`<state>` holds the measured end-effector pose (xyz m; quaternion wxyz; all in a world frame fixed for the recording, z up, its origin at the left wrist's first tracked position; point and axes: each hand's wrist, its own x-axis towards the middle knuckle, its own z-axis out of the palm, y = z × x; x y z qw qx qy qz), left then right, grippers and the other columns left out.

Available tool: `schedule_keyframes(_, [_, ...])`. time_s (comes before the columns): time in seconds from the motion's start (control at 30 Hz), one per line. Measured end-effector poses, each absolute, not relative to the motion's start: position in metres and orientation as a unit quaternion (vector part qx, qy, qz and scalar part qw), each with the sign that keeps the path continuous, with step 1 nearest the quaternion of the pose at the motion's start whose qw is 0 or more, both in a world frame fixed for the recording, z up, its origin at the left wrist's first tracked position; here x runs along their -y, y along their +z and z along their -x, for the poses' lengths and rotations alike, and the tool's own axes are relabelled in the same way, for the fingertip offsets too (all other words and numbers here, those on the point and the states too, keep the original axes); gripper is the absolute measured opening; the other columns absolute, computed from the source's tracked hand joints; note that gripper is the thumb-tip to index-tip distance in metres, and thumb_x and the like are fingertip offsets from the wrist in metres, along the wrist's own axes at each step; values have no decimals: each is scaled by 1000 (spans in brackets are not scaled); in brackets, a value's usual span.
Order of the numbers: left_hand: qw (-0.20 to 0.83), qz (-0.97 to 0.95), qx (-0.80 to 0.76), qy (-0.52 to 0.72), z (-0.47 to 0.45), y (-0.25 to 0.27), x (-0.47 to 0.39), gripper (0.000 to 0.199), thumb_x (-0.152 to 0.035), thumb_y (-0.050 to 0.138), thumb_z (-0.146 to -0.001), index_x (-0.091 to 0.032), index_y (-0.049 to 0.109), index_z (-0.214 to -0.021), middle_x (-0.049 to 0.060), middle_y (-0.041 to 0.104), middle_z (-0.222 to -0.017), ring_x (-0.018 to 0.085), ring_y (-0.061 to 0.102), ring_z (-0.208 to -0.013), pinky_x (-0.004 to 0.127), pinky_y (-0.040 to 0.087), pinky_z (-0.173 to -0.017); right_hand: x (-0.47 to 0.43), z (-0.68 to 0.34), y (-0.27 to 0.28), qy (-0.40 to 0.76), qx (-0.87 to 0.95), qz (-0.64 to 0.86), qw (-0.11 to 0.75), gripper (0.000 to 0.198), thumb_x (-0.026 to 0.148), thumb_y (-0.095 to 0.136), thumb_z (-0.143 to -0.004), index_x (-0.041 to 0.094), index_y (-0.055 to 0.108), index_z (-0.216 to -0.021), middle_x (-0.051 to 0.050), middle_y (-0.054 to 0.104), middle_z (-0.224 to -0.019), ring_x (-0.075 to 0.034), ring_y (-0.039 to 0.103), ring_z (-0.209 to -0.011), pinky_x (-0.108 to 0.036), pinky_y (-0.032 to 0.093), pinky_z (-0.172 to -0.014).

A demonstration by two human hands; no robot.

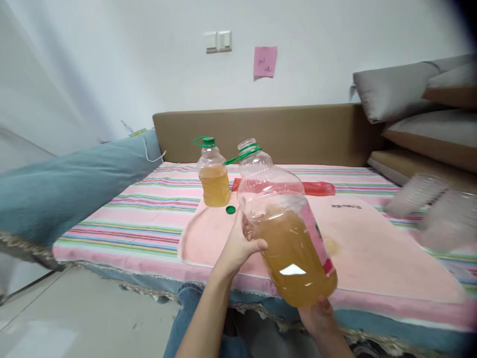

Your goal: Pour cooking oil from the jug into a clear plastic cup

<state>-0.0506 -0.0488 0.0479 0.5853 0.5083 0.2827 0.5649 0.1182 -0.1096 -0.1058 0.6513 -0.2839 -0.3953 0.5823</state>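
Note:
A large clear plastic jug (298, 253), more than half full of amber liquid, is held tilted to the left above the bed's front edge. Its neck is uncapped and carries a green ring with a strap handle. My left hand (244, 243) grips the jug's left side, thumb towards me. Under the base, my right hand (316, 315) supports it, fingers partly hidden. On the pink mat (357, 258) lies a loose green cap (230, 210). Behind it stands a smaller bottle (215, 184) of amber liquid, upright with its green cap on.
Two clear plastic containers (452, 219) are at the right on the striped bedding (141, 219). A flat red item (319, 189) lies behind the jug. Grey and brown cushions (432, 129) are stacked at the right; a blue bolster (82, 174) lies left. A wet patch (331, 246) marks the mat.

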Motion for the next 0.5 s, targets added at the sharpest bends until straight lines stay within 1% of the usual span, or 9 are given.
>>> schedule_keyframes(0.07, [554,-515,-296,584,60,52,48,95,-47,96,-51,-22,56,-134,15,61,-138,40,51,-134,53,41,-112,89,-100,-106,602,358,259,665,92,71,81,-68,42,43,-146,-4,66,-129,-33,64,-118,-50,59,-92])
schedule_keyframes(0.13, [506,-511,-314,620,68,55,47,81,-38,94,-58,-21,58,-129,14,63,-134,37,55,-130,50,42,-112,69,-86,-100,620,356,228,661,100,62,89,-62,38,41,-147,-7,65,-131,-35,61,-122,-50,58,-94])
schedule_keyframes(0.2, [461,-500,-328,656,79,55,43,77,-33,92,-62,-21,56,-129,12,64,-133,34,57,-128,47,44,-111,49,-77,-88,639,397,192,630,101,53,93,-60,37,43,-146,-7,62,-134,-35,59,-125,-51,55,-98])
schedule_keyframes(0.27, [432,-483,-340,681,91,54,39,87,-30,93,-58,-23,50,-134,11,63,-134,33,58,-127,45,46,-109,30,-70,-71,665,450,167,573,96,43,96,-59,36,47,-142,-7,61,-137,-35,58,-127,-52,51,-103])
schedule_keyframes(0.33, [408,-463,-360,699,105,51,35,103,-28,96,-53,-26,41,-140,10,60,-136,34,56,-130,44,47,-107,12,-63,-53,685,499,159,506,96,38,97,-57,30,51,-141,-10,60,-138,-36,57,-128,-52,49,-105])
schedule_keyframes(0.4, [378,-446,-386,714,118,48,30,116,-28,97,-48,-28,33,-145,11,57,-138,35,54,-132,44,48,-106,-4,-53,-38,687,536,163,464,97,38,98,-54,24,53,-139,-13,62,-135,-36,58,-126,-52,50,-103])
schedule_keyframes(0.5, [337,-445,-412,721,133,42,20,125,-31,98,-46,-30,26,-148,10,59,-131,33,56,-128,43,49,-104,-26,-34,-29,674,584,160,423,101,39,99,-51,20,54,-139,-15,62,-134,-37,60,-123,-53,51,-102])
